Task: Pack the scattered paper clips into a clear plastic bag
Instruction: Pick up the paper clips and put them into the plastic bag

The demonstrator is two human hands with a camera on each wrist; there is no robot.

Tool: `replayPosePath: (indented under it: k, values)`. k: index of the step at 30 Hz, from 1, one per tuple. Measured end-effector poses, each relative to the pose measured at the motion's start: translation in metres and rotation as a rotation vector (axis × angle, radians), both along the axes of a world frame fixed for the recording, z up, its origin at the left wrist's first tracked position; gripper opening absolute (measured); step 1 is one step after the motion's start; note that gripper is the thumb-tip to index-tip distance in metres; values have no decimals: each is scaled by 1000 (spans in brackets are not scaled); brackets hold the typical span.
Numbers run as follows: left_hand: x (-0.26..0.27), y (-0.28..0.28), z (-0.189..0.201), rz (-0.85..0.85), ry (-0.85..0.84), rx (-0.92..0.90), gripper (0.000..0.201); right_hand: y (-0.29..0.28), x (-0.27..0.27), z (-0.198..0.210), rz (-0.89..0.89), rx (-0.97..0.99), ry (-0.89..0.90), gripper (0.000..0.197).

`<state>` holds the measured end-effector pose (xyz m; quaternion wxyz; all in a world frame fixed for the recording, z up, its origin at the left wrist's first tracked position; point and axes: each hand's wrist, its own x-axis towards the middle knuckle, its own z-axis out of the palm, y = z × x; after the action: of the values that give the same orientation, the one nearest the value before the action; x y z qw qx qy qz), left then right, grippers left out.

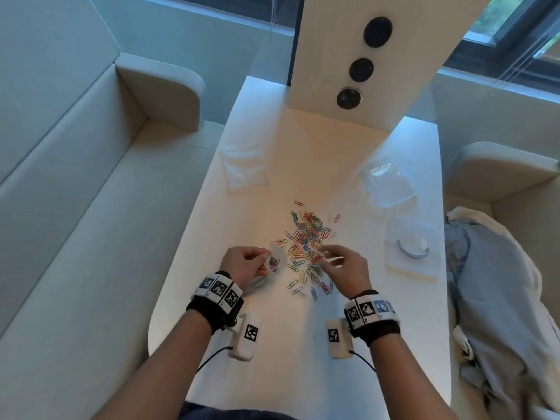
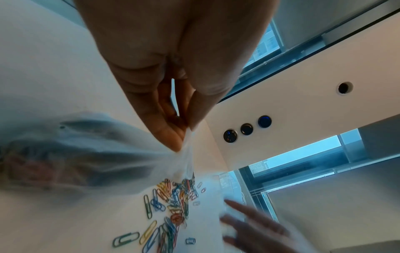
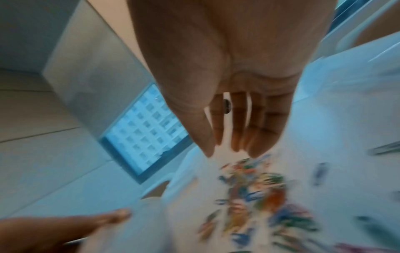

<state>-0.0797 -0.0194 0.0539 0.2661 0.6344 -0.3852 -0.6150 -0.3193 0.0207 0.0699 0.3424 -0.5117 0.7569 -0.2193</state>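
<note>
Many coloured paper clips (image 1: 306, 237) lie in a loose pile on the white table (image 1: 272, 344); they also show in the left wrist view as clips (image 2: 171, 202) and, blurred, in the right wrist view as clips (image 3: 255, 193). My left hand (image 1: 265, 260) pinches the rim of a small clear plastic bag (image 1: 278, 262) just left of the pile. Thumb and finger of the left hand (image 2: 184, 135) meet on the bag (image 2: 86, 154), which holds a few clips. My right hand (image 1: 328, 253) hovers over the pile's near edge, and the fingers (image 3: 236, 133) are straight and hold nothing.
A stack of clear bags (image 1: 245, 168) lies at the far left of the table. A clear plastic box (image 1: 388, 183) and a flat lid (image 1: 412, 250) sit on the right. A white pillar (image 1: 378, 101) stands at the back. Benches flank the table, and cloth (image 1: 500, 298) lies on the right one.
</note>
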Motion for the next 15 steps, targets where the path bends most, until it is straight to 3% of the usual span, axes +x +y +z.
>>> replayPosePath:
  k: [2,4,9,13,15]
  values:
    - [6,-3,5,9,14,-4,11,14,-30,-21,-133,245,122,84]
    - [11,-4,6,27,35,-1,12,34,-42,-45,-184,450,130,113]
    - [15,0,3,62,76,21,5,51,-10,-74,-101,324,270,114]
    - [14,4,3,71,95,43,11,32,22,-86,-166,168,181,119]
    - [15,5,3,80,106,49,13,19,32,-86,-189,102,139,107]
